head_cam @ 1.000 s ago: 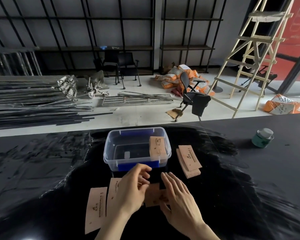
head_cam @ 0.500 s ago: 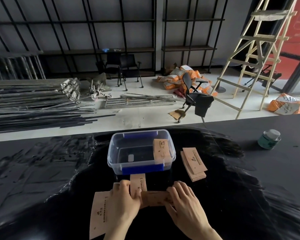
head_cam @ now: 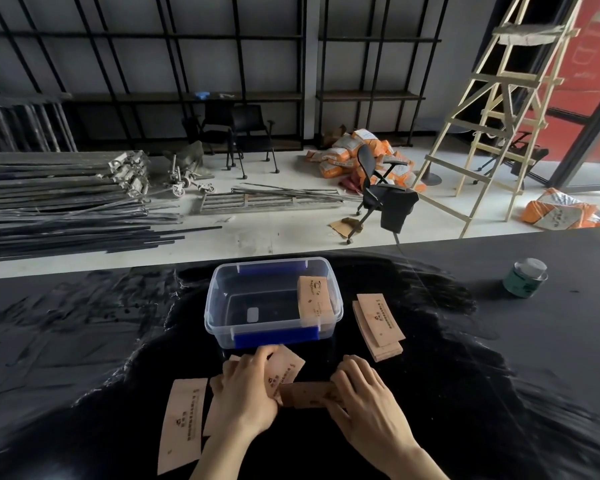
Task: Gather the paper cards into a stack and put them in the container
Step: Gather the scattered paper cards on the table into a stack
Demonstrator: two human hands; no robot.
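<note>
left hand (head_cam: 245, 393): fingers curled, pressing down on a couple of loose cards and nudging them toward the middle. A tilted card (head_cam: 286, 367) pokes out past the fingertips.
right hand (head_cam: 368, 400): fingers bent, pinching the right end of a sideways card bundle (head_cam: 309, 394) that sits between both hands.
loose cards: one long card (head_cam: 182, 424) lies flat by itself just left of the left hand, another is mostly hidden under that hand.
side pile (head_cam: 378, 327): a small fanned stack sits on the black tabletop (head_cam: 499, 375), just right of the container, well clear of the hands.
container (head_cam: 272, 301): clear plastic tub with blue clips, right behind the hands, lid off. One card stack (head_cam: 314, 299) is already in it, leaning on the right wall.
step: looks like mid-gather, squaring the near cards into one bundle, nothing lifted yet.
next move: probably sweep in the lone left card, line up the edges, then grab the side pile too before dropping it all in the tub.
watch out: thin cards on a slick top, easy to fan out again.
</note>
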